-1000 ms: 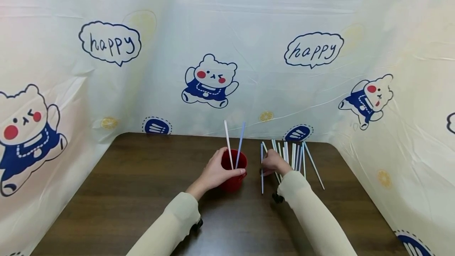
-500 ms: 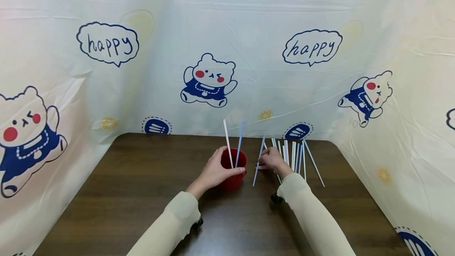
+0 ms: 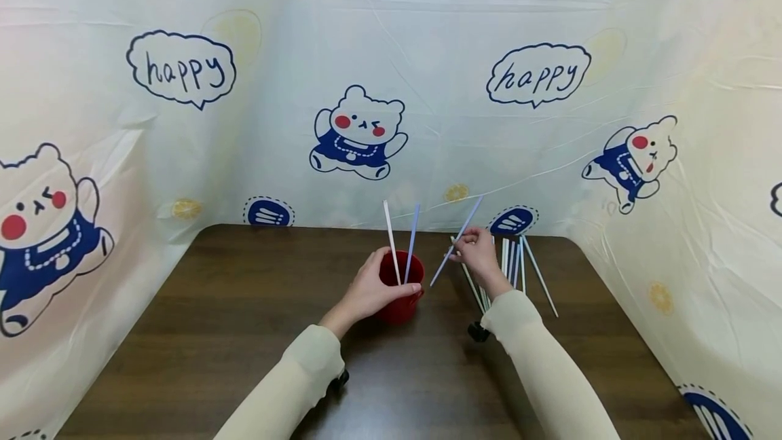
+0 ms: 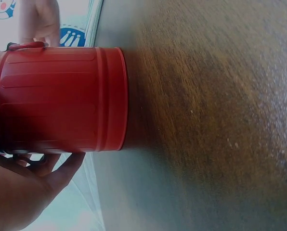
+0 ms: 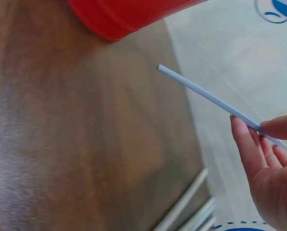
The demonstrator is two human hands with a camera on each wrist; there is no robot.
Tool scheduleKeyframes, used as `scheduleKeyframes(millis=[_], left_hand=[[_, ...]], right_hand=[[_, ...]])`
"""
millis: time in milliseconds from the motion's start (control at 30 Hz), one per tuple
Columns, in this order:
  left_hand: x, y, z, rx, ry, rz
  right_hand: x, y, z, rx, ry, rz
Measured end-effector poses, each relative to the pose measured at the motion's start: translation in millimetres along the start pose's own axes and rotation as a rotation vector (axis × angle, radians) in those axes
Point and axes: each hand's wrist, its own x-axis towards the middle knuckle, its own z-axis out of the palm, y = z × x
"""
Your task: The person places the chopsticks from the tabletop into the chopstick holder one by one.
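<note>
A red ribbed cup (image 4: 52,98), shaped like a small bin, stands upright on the table. My left hand (image 3: 368,290) grips it round the rim, thumb across the near side. Inside the cup lean a white straw (image 3: 392,240) and a blue straw (image 3: 413,240). To the right of the cup, my right hand (image 3: 479,257) pinches another blue straw (image 5: 206,94) between thumb and fingers. That straw is raised and tilted, its lower end close beside the cup. Below and beyond the right hand lie several pale straws (image 3: 505,257), partly hidden by it.
The brown wooden table (image 3: 214,331) reaches back to a printed curtain (image 3: 275,134) hung behind and at both sides. One straw (image 3: 540,276) lies slanted at the right end of the row.
My right hand has picked the blue straw up off the table and raised it, tilting its lower end toward the cup. The left hand keeps its hold on the cup.
</note>
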Motion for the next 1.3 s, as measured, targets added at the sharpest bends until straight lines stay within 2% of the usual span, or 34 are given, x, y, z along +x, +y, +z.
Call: scheduleKeyframes(millis=[400,700,1000,1300], left_hand=[[1.1,-1.1,-1.9,-0.014,-0.006,-0.001],[0.8,0.4,-2.9,-0.015,-0.001,0.003],[1.0,-3.2,0.7,-0.011,0.006,0.012],[0.7,-2.0,1.0,-0.020,-0.003,0.016]], right_hand=[[-3,-43,-11,0.132,0.036,-0.092],[-19,-68,8,0.159,-0.025,-0.180],[-28,-56,27,0.105,-0.128,-0.194],[-32,-37,34,-0.102,-0.289,-0.304]])
